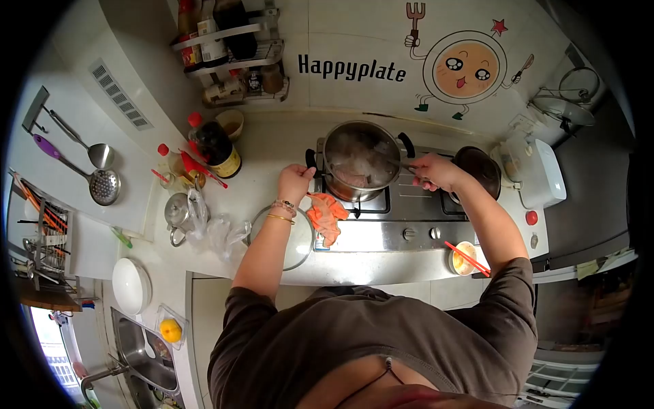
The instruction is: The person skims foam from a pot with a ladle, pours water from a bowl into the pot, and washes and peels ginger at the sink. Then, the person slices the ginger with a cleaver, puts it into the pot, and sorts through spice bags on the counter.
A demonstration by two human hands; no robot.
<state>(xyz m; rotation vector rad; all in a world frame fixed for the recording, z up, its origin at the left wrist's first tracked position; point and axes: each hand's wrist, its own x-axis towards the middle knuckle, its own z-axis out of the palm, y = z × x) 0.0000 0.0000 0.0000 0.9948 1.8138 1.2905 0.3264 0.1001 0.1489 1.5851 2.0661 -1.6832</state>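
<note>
Cream tabletop point(266, 150) flanks the round steel pot point(364, 195) mid-frame; my right grip point(436, 172) clasps a slim dark utensil point(403, 164), likely for reach; my curled left grip point(296, 184) has an unclear hold.

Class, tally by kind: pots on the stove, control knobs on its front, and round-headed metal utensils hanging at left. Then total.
Pots: 2 (open silver steel pot, dark round lidded pot)
Silver metal control knobs: 2
Hanging utensils: 2 (plain silver ladle, purple-handled slotted skimmer)
Total: 6

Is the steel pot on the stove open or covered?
Open: nothing covers the steel pot, and food shows inside its rim.
</note>
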